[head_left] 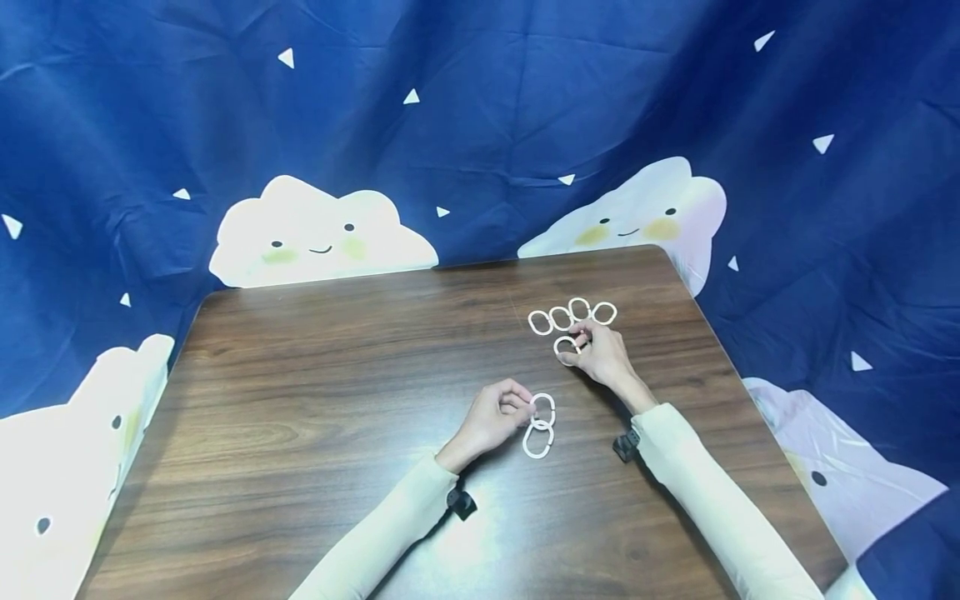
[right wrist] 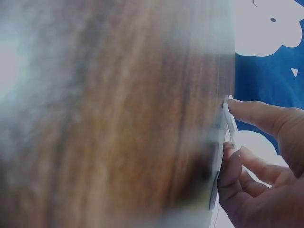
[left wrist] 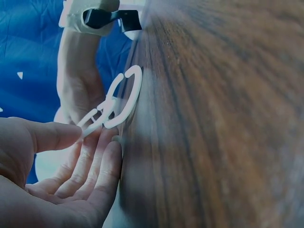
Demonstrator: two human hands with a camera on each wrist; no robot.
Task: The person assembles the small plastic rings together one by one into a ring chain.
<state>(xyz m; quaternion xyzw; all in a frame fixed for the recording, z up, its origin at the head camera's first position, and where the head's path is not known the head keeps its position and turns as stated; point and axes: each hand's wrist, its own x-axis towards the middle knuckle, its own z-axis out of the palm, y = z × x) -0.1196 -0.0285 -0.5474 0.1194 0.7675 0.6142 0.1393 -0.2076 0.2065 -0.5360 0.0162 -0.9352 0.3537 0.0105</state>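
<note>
My left hand (head_left: 489, 418) pinches the upper of two linked white plastic rings (head_left: 553, 408) between thumb and fingers. The lower ring (head_left: 524, 446) hangs from it towards the near side; a gap shows in a link (left wrist: 135, 97) in the left wrist view. Farther right, my right hand (head_left: 606, 358) holds a single white ring (head_left: 557, 350) by its right side, thumb and fingertips on it. In the right wrist view this ring (right wrist: 229, 121) is seen edge-on, low over the tabletop. Just beyond that hand lies a row of several white rings (head_left: 571, 313).
The brown wood-grain table (head_left: 300, 417) stretches widely to the left of both hands. A blue curtain (head_left: 480, 108) with white clouds hangs behind and around it. Small black devices (head_left: 461, 504) sit at both wrists.
</note>
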